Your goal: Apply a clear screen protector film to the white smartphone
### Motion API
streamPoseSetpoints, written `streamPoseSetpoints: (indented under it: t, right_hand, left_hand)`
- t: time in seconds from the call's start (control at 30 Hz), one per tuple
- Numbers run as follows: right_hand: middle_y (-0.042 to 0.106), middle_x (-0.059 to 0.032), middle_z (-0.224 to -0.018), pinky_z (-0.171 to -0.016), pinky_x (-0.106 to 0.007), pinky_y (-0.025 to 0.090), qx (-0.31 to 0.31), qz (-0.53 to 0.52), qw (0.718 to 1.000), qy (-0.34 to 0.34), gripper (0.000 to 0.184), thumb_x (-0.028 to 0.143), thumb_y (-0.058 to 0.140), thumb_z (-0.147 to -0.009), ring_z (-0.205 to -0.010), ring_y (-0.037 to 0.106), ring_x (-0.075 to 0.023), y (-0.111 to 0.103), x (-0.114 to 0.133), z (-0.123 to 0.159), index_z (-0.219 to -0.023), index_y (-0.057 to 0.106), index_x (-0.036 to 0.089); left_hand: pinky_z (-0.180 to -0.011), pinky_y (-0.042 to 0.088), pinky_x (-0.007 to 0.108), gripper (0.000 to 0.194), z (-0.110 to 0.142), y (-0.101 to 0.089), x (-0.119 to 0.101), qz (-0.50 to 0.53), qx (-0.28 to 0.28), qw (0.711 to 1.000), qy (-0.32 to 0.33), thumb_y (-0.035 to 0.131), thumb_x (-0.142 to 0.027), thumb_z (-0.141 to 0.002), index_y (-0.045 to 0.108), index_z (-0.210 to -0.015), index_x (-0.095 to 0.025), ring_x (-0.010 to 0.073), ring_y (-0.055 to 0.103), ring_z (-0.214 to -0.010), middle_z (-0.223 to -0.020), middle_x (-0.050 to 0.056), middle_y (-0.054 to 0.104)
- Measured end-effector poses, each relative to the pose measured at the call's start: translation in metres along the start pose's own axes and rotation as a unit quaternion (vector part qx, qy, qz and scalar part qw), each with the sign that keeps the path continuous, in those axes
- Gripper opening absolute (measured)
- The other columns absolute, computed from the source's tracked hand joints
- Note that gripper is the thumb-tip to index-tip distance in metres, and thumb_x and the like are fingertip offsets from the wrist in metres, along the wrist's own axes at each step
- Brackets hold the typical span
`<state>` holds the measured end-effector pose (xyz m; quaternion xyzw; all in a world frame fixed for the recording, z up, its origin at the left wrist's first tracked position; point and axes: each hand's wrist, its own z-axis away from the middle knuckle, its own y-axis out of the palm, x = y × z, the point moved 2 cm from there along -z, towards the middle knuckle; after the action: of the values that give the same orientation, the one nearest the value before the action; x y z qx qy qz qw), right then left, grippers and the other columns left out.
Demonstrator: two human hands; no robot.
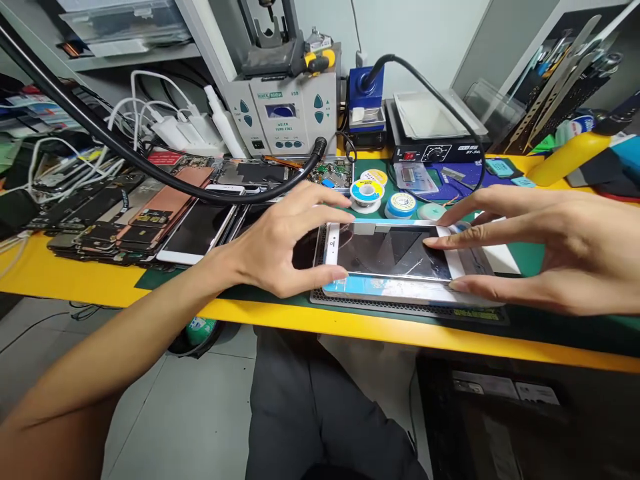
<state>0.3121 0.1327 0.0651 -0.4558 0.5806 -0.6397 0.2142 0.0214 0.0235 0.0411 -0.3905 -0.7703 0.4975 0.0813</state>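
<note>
A white-framed smartphone (395, 252) lies screen up on a blue-and-white flat block (380, 287), with streaks on its dark glass. My left hand (277, 243) spans the phone's left end, its thumb at the near edge and its fingers at the far edge. At the other end, my right hand (555, 250) has its thumb by the near corner, one finger on the glass and another reaching past the far edge. Under the block lies a grey perforated mat (315, 290). Solder spools (367, 193) and a small blue-and-white tub (401, 205) stand just behind the phone.
A hot-air station (293, 120) stands at the back, its black hose (200, 193) arching across the left. Phone parts (145, 220) and another white phone (197, 230) lie left. Tweezers (565, 80) stand back right, near a yellow bottle (575, 157). The yellow table edge (300, 319) runs in front.
</note>
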Motion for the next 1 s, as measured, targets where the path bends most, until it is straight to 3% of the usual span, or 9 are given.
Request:
streamPoseSetpoints:
  t: [0.07,0.17,0.33,0.47,0.67,0.8,1.0]
  right_hand:
    - [0.074,-0.004,-0.121,-0.062,-0.032,0.057,0.029,0.037,0.998,-0.028,0.038,0.059,0.067,-0.088,-0.077,0.071,-0.018,-0.001,0.002,0.001,-0.106,0.084,0.03]
    - [0.076,-0.0034,-0.121,-0.079,-0.038,0.059,0.04,0.037,0.997,-0.05,0.033,0.056,0.066,-0.091,-0.091,0.072,-0.0227,-0.006,0.006,0.0,-0.1,0.082,0.029]
    - [0.077,-0.0055,-0.121,-0.084,-0.043,0.06,0.058,0.034,0.996,-0.056,0.034,0.057,0.067,-0.088,-0.099,0.073,-0.0282,-0.008,0.008,-0.003,-0.097,0.081,0.027]
    - [0.077,-0.0066,-0.121,-0.092,-0.041,0.057,0.061,0.055,0.994,-0.076,0.032,0.049,0.067,-0.091,-0.103,0.073,-0.027,-0.005,0.007,-0.001,-0.105,0.08,0.024]
    - [0.073,-0.0091,-0.126,-0.09,-0.037,0.056,0.056,0.071,0.993,-0.079,0.038,0.048,0.066,-0.092,-0.1,0.073,-0.0248,-0.007,0.009,0.0,-0.112,0.081,0.02]
    - [0.072,-0.0109,-0.126,-0.087,-0.039,0.057,0.051,0.075,0.992,-0.086,0.042,0.05,0.064,-0.093,-0.096,0.073,-0.026,-0.006,0.009,0.0,-0.116,0.082,0.02]
    - [0.074,-0.0114,-0.121,-0.085,-0.044,0.06,0.048,0.039,0.992,-0.108,0.049,0.057,0.069,-0.085,-0.093,0.074,-0.0308,-0.004,0.001,-0.004,-0.116,0.082,0.022]
  left_hand:
    - [-0.097,0.052,0.053,0.04,0.011,-0.009,-0.016,-0.044,-0.046,0.998,-0.029,0.074,-0.03,-0.082,0.067,-0.12,-0.021,0.0331,0.062,-0.116,-0.125,0.016,0.066]
    - [-0.081,0.055,0.046,0.036,0.037,-0.01,-0.05,-0.088,-0.146,0.984,-0.054,0.071,-0.016,-0.079,0.07,-0.114,-0.024,0.0264,0.063,-0.093,-0.099,0.007,0.066]
    - [-0.076,0.053,0.045,0.035,0.078,0.03,-0.091,-0.087,-0.129,0.985,-0.081,0.069,-0.003,-0.075,0.068,-0.107,-0.016,0.0253,0.064,-0.086,-0.091,0.01,0.07]
    - [-0.08,0.052,0.049,0.04,0.089,0.052,-0.098,-0.12,-0.122,0.98,-0.106,0.072,-0.005,-0.074,0.066,-0.113,-0.012,0.0301,0.064,-0.093,-0.1,0.015,0.072]
    - [-0.08,0.051,0.051,0.043,0.086,0.059,-0.103,-0.171,-0.103,0.975,-0.097,0.073,-0.012,-0.075,0.066,-0.117,-0.011,0.0333,0.063,-0.096,-0.103,0.018,0.072]
    - [-0.081,0.051,0.05,0.043,0.085,0.067,-0.105,-0.199,-0.123,0.968,-0.09,0.074,-0.014,-0.073,0.068,-0.116,-0.012,0.0343,0.063,-0.099,-0.104,0.017,0.072]
    - [-0.09,0.051,0.052,0.05,0.087,0.064,-0.109,-0.11,-0.147,0.973,-0.137,0.071,-0.012,-0.078,0.064,-0.127,-0.014,0.0329,0.062,-0.107,-0.114,0.016,0.067]
